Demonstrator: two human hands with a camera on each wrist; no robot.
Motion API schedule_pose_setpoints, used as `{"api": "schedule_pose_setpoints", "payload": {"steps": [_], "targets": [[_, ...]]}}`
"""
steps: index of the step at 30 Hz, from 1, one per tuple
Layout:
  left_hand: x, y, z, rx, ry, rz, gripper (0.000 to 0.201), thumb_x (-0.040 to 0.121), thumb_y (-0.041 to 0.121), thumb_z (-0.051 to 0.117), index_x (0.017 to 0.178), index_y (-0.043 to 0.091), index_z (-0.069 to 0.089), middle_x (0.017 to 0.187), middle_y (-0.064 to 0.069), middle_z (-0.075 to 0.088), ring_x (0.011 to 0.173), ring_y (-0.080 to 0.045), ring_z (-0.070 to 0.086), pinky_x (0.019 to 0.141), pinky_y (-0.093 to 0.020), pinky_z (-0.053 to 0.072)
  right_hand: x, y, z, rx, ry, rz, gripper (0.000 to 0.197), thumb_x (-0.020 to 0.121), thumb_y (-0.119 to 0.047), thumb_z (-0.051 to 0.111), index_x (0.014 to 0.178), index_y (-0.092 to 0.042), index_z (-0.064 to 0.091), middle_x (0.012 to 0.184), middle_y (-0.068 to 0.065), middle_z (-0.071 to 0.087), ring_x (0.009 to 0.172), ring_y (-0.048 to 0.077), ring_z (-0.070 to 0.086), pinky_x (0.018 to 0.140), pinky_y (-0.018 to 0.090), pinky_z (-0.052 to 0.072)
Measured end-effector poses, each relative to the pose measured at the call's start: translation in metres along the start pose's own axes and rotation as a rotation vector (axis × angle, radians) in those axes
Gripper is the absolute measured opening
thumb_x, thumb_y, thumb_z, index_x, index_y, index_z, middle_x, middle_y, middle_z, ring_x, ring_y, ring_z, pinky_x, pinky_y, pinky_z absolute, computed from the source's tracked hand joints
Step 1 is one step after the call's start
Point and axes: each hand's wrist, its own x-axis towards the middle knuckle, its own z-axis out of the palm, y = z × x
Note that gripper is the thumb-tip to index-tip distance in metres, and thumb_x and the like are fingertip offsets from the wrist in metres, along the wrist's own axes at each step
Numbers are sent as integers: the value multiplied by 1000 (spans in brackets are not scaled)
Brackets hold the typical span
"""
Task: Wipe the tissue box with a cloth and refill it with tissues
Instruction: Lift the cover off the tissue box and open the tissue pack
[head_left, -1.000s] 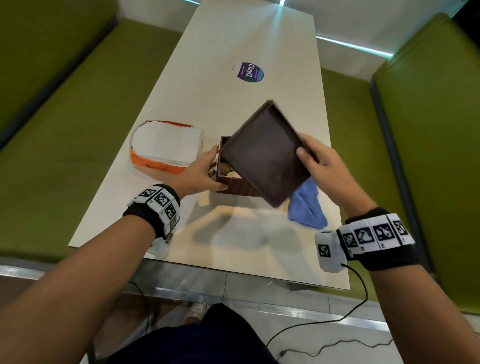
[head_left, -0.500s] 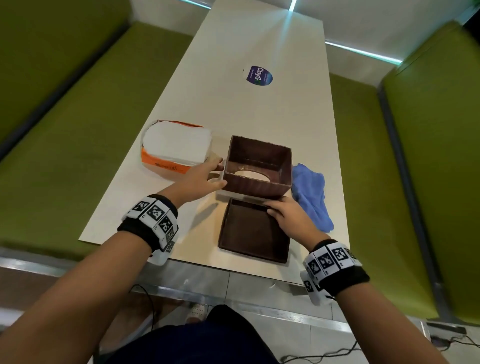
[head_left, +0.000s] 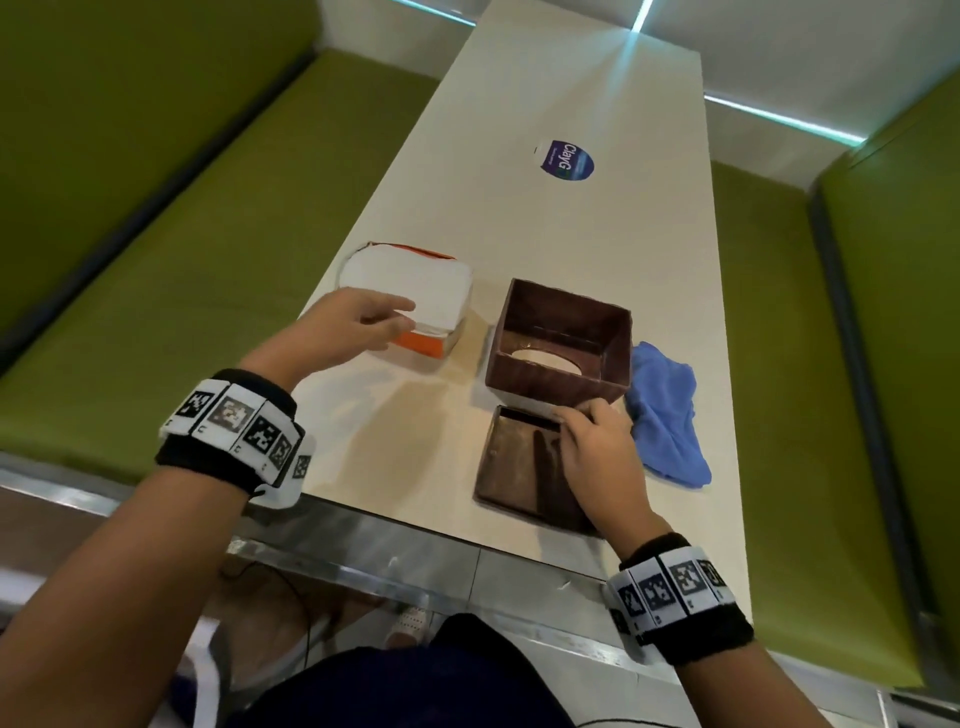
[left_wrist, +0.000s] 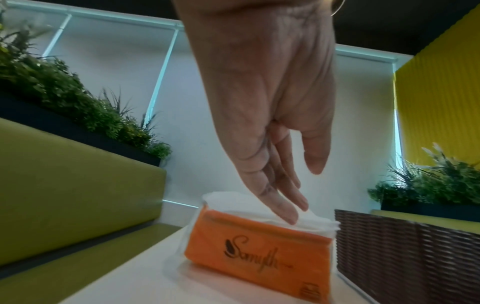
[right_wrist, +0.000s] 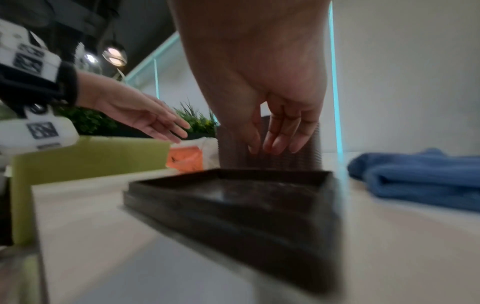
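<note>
A: State of both hands?

B: The left hand (left_wrist: 262, 115) has its fingers (left_wrist: 283, 209) extended and relaxed, tips touching the top sheet of the white tissues (head_left: 410, 283) in the orange tissue pack (left_wrist: 257, 255); nothing is gripped yet. The right hand (head_left: 597, 452) rests over the base panel (head_left: 519, 467), fingers loosely bent against the near wall of the tissue box (head_left: 558, 348). They clamp nothing.

A: Location of the task items?

B: The tissue box stands inverted on the table (head_left: 519, 218), open side up, oval dispensing slot facing down. The base panel lies flat just in front of it. The blue cloth (head_left: 665, 410) lies bunched against the right side of the box.

A: What has changed in the last second?

B: The base panel, held aloft by the right hand a second ago, is now down on the table. The left hand has left the box wall and moved to the tissue pack.

A: Implication for the task?

B: The box appears open and ready for loading. Judged step: lift a stack of tissues and seat it in the box, then refit the base panel.
</note>
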Motion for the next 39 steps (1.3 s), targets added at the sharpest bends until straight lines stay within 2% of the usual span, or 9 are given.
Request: {"api": "schedule_pose_setpoints", "payload": {"steps": [4, 7, 10, 13, 16, 22, 31, 35, 39], "targets": [[15, 12, -14, -39, 58, 45, 27, 99, 11, 51, 124, 7, 63, 98, 1, 71, 96, -22, 69, 88, -30, 57, 28, -62, -6, 180, -14, -173, 29, 87, -5, 57, 115, -7, 67, 102, 9, 61, 93, 23, 58, 82, 31, 49], [40, 23, -15, 135, 125, 106, 28, 99, 10, 49, 122, 8, 65, 113, -4, 71, 106, -20, 64, 96, -35, 51, 75, -112, 1, 237, -83, -279, 39, 89, -7, 52, 128, -3, 57, 120, 14, 59, 111, 30, 56, 95, 37, 46], [63, 27, -9, 316, 123, 116, 37, 99, 7, 42, 130, 12, 61, 133, -5, 63, 126, -19, 55, 108, -29, 40, 116, -137, 16, 148, -289, -212, 46, 95, -12, 44, 140, 0, 41, 147, 17, 40, 137, 30, 36, 112, 36, 30], [80, 21, -3, 491, 60, 98, 46, 99, 2, 35, 141, 13, 51, 144, -9, 53, 134, -26, 46, 109, -33, 35, 123, -135, 32, 8, -403, -183, 33, 96, -17, 42, 124, -2, 53, 132, 14, 49, 122, 32, 50, 99, 41, 42], [90, 6, -1, 673, -56, 94, 45, 98, 4, 41, 142, 10, 47, 137, -16, 57, 128, -34, 49, 104, -39, 38, 115, -130, 37, -58, -402, -230, 31, 97, -19, 41, 120, -4, 55, 127, 12, 54, 115, 31, 54, 95, 41, 44], [94, -4, -5, 833, -184, -65, 47, 96, 35, 56, 139, 21, 45, 132, -18, 51, 125, -36, 40, 101, -47, 40, 118, -130, 30, -85, -472, -205, 33, 97, -20, 38, 115, -8, 63, 115, 10, 62, 106, 31, 59, 89, 44, 50], [88, 3, -2, 921, -104, -24, 56, 77, 44, 76, 125, 21, 59, 117, -7, 58, 118, -32, 37, 94, -41, 41, 114, -131, 21, -70, -505, -211, 34, 96, -19, 40, 119, -11, 63, 119, 9, 64, 105, 30, 62, 88, 41, 52], [84, 9, -1, 969, -59, 16, 51, 72, 46, 79, 113, 22, 63, 109, -5, 56, 115, -31, 39, 81, -35, 31, 113, -130, 17, 90, -345, -138, 38, 93, -17, 48, 131, -10, 48, 124, 13, 57, 110, 33, 56, 91, 44, 48], [78, 5, -4, 898, -41, 82, 58, 68, 42, 83, 116, 18, 62, 113, -1, 60, 115, -28, 40, 90, -37, 32, 119, -132, 16, 72, -36, -168, 62, 81, -22, 67, 137, -12, 42, 130, 14, 44, 114, 31, 45, 95, 39, 43]]}}
